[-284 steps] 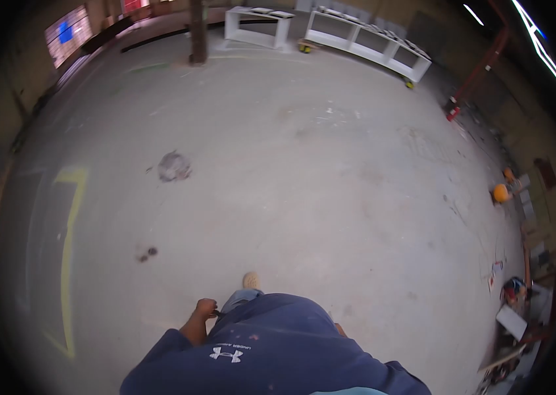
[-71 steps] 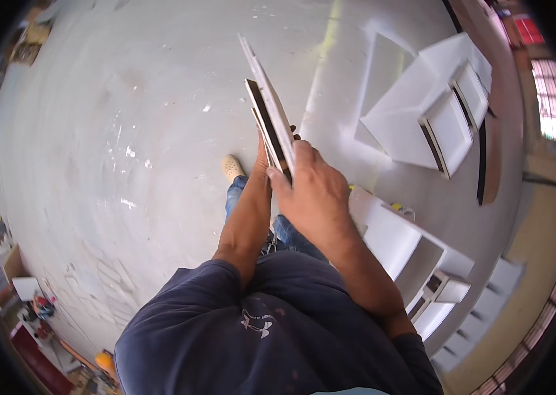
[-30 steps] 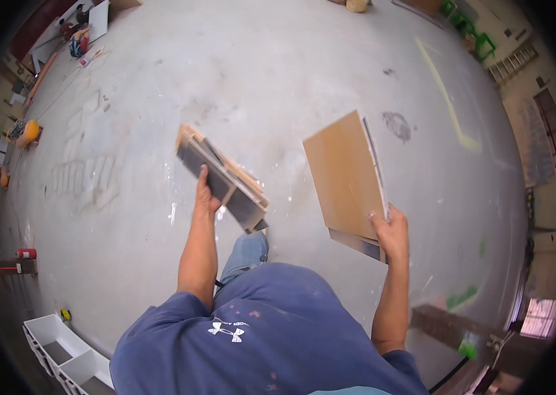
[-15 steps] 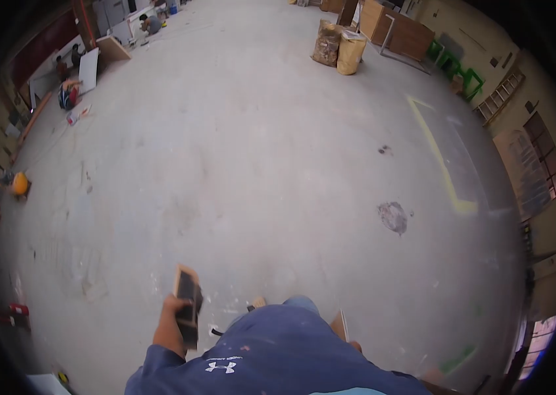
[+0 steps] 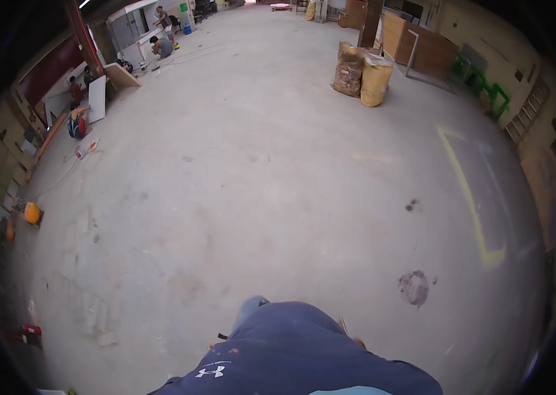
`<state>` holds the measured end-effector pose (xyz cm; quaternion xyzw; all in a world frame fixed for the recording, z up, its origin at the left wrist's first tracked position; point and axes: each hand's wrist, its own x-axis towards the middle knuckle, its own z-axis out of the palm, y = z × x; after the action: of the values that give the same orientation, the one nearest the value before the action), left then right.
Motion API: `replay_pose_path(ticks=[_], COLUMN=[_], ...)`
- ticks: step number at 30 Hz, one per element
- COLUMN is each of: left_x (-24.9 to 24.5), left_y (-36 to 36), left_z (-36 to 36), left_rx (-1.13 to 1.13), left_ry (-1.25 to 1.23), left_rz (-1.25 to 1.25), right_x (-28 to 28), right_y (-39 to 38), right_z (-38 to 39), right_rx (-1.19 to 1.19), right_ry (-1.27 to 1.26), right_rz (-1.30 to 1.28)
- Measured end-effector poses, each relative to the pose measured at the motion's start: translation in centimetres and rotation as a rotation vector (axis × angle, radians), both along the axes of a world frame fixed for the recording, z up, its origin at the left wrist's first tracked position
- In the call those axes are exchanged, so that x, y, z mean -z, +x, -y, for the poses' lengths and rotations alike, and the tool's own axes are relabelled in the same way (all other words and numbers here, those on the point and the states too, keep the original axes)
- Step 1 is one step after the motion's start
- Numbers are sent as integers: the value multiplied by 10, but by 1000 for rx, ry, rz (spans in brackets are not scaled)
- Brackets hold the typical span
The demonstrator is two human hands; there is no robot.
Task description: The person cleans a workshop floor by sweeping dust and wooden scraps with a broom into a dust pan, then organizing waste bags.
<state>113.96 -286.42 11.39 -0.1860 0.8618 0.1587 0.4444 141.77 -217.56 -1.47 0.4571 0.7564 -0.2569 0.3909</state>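
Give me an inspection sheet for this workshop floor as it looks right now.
Surface: stained concrete floor, yellow painted line.
Job's things: thin board edge beside the blue shirt.
Clutter: two filled sacks; boards leaning at left wall.
Hands: left hand hidden; right hand barely shows, grip unclear.
Cables: cord on floor at left.
Surroundings: people working by far cabinets; wooden panels.

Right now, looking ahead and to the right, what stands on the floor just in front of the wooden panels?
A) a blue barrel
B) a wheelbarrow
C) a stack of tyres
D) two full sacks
D: two bulging sacks, one brown and one yellow, stand side by side on the concrete floor, just in front of the wooden panels.
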Motion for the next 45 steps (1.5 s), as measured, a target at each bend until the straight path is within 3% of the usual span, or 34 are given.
replay_pose_path(ticks=[2,3,4,8,10,12,15,19,21,23,25,26,28,31,35,36,44,45], left_x=[3,12,44,30,9,2,-16,-27,-33,-41,-8,-4,-23,-2,-20,-17,36,23], left_y=[-18,-37,-88,-210,-295,-391,-519,-651,-722,-782,-832,-856,-874,-895,-941,-892,-1153,-1224], left_z=[-37,-58,-201,-311,-361,-400,-470,-528,-565,-604,-617,-636,-668,-704,-753,-599,-778,-903], left_rx=[-25,-38,-60,-234,-85,-70,16,88,85,71,115,124,-20,-194,-215,-221,-184,-167], left_ry=[23,31,41,64,-63,-4,-17,27,63,86,85,50,88,106,44,37,-15,-13], left_rz=[11,16,18,10,-65,-63,-76,-256,-312,-312,-280,-310,-227,-200,-150,-132,-87,-84], right_x=[-98,-106,-116,-161,-166,-179,-171,-181,-105,-106,-77,-14,-47,-53,-82,-91,-80,-86], right_y=[-143,-196,-240,-418,-486,-546,-624,-686,-698,-726,-736,-729,-807,-925,-1016,-1039,-1290,-1331], right_z=[-69,-106,-142,-269,-309,-342,-377,-380,-405,-403,-410,-428,-482,-537,-602,-624,-755,-770], right_rx=[-56,-91,-139,1,47,186,310,366,321,366,195,179,150,101,-13,-42,-164,-96], right_ry=[125,167,278,520,538,620,640,525,574,388,301,178,171,96,33,30,5,84], right_rz=[45,10,-131,-469,-569,-760,-830,-664,-575,-329,-205,-89,-94,-85,11,39,157,78])
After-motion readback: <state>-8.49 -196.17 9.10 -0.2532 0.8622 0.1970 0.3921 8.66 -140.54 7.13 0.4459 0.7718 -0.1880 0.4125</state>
